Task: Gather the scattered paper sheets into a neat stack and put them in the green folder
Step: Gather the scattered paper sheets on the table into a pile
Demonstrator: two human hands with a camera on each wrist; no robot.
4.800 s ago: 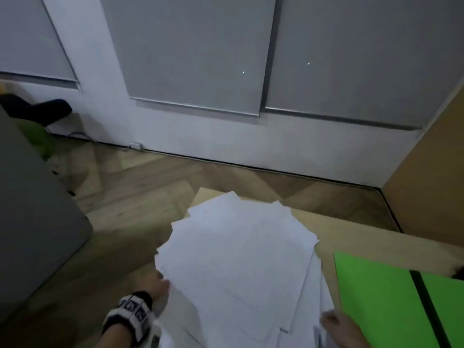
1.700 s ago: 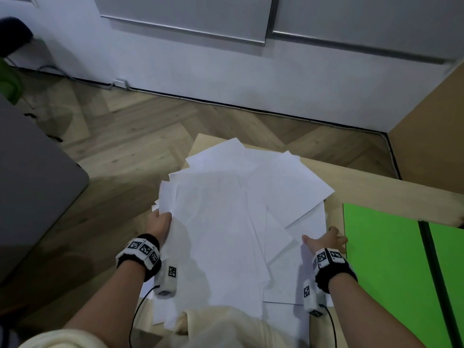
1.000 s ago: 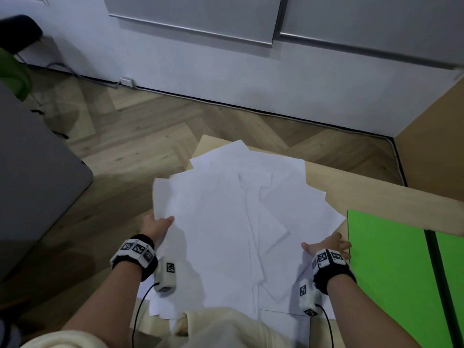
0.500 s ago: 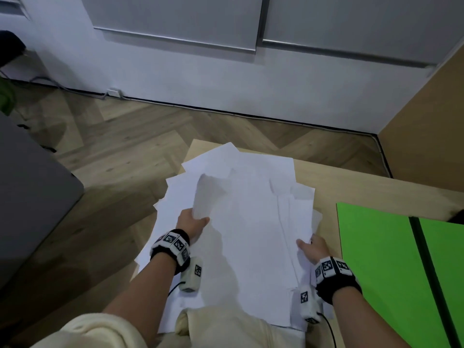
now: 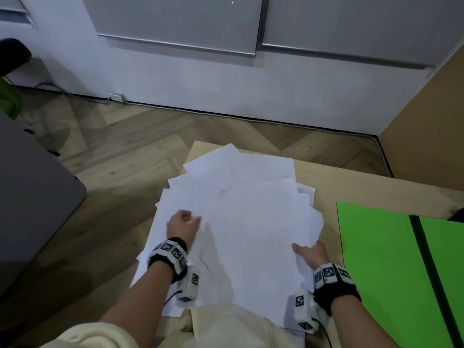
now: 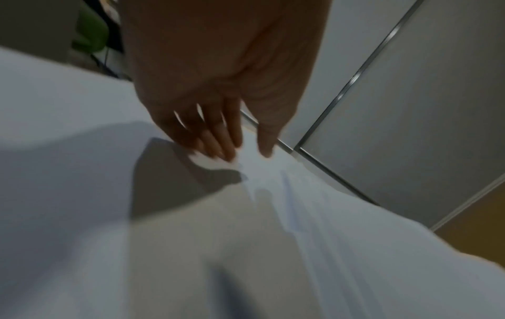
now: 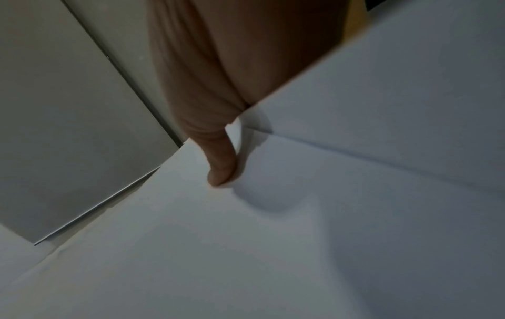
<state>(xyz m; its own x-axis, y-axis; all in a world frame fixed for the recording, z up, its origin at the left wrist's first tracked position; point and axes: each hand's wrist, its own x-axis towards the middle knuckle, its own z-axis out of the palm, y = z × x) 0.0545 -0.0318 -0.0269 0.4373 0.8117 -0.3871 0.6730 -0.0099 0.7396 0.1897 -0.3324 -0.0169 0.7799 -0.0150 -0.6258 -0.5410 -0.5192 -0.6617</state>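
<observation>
Several white paper sheets (image 5: 251, 222) lie in a loose, overlapping pile on the near left corner of the wooden table (image 5: 364, 189). My left hand (image 5: 184, 223) rests on top of the pile's left side. In the left wrist view its straight fingers (image 6: 218, 149) touch the paper, the thumb a little apart. My right hand (image 5: 308, 252) grips the pile's right edge. Its thumb (image 7: 221, 172) lies on top and a sheet hides its fingers. The green folder (image 5: 376, 259) lies open and flat to the right, with a black spine (image 5: 426, 272).
The pile overhangs the table's left edge above a herringbone wood floor (image 5: 125, 151). A grey piece of furniture (image 5: 30, 197) stands at the left and a wooden panel (image 5: 426, 121) at the right. My cream clothing (image 5: 226, 322) covers the pile's near edge.
The spread of sheets has been drawn into a narrower pile. My left hand has let down the sheet it held raised and now lies on top of the pile. My right hand stays at the right edge.
</observation>
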